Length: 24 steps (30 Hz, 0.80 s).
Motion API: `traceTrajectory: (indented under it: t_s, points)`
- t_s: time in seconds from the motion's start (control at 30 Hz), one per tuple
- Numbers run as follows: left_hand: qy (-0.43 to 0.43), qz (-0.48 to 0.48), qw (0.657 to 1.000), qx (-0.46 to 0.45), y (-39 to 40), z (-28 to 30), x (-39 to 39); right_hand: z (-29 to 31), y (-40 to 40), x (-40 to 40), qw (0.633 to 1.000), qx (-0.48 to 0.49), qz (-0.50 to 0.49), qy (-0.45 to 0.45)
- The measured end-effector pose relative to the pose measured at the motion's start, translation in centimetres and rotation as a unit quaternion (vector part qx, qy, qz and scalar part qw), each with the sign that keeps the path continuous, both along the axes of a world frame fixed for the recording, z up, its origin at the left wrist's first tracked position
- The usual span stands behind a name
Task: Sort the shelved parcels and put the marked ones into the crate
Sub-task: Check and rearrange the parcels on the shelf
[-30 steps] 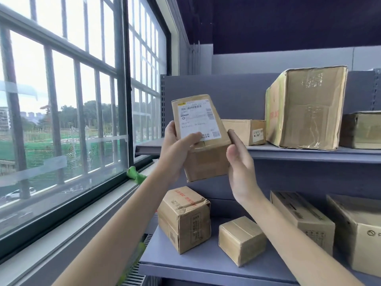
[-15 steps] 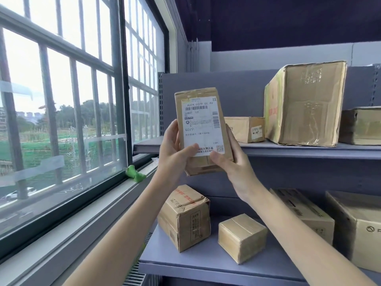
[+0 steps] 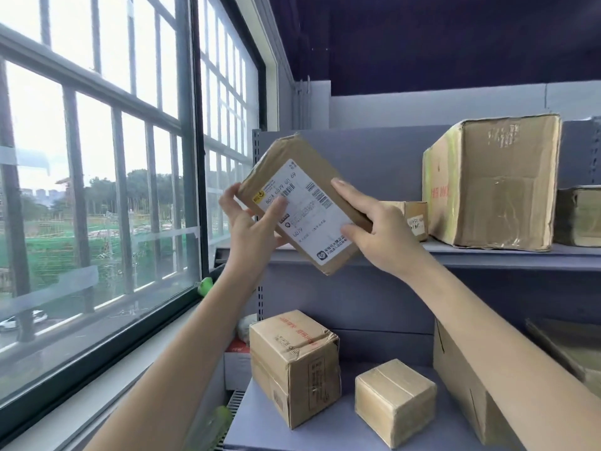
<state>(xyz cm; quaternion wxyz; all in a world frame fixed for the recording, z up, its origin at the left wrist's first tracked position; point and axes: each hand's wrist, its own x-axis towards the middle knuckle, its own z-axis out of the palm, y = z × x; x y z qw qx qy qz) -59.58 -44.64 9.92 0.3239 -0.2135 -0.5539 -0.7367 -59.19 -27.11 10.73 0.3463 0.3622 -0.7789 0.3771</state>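
Note:
A small brown parcel [image 3: 304, 177] with a white shipping label facing me is held up in front of the upper shelf, tilted with its top leaning left. My left hand [image 3: 252, 229] grips its lower left edge, thumb across the label. My right hand [image 3: 374, 226] grips its right side, thumb on the label's lower corner. No crate is in view.
The upper shelf [image 3: 487, 255] carries a big carton [image 3: 494, 183], a small labelled box [image 3: 414, 219] and another box [image 3: 579, 216] at far right. The lower shelf [image 3: 325, 431] holds two small boxes [image 3: 292, 362] [image 3: 393, 402] and a long carton [image 3: 461, 382]. A window [image 3: 97, 190] fills the left.
Both hands have turned the parcel from upright to tilted, its top swinging left, with the label still facing me. The view has shifted slightly.

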Motion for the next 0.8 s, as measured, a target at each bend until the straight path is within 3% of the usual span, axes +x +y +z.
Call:
traceTrajectory:
  t_s: [0.23, 0.37, 0.47, 0.6, 0.8]
  points:
    - [-0.029, 0.097, 0.994, -0.04, -2.3, -1.5, -4.1, 1.8, -1.7, -3.1, 0.995, 0.07, -0.067, 0.039]
    - [-0.044, 0.222, 0.964, -0.141, -4.5, -1.7, -5.8, 2.4, -2.9, -4.8, 0.991, 0.082, -0.087, 0.059]
    - [-0.048, 0.227, 0.956, -0.177, -6.0, -1.4, -6.9, 2.1, -3.6, -6.2, 0.99, 0.077, -0.099, 0.062]
    - [-0.046, 0.212, 0.948, -0.234, -7.2, -0.9, -8.1, 0.7, -4.1, -8.8, 0.974, 0.04, -0.202, 0.091]
    - [-0.008, 0.283, 0.88, -0.382, -7.2, 0.0, -10.3, 0.8, -3.4, -12.0, 0.977, 0.072, -0.198, 0.044]
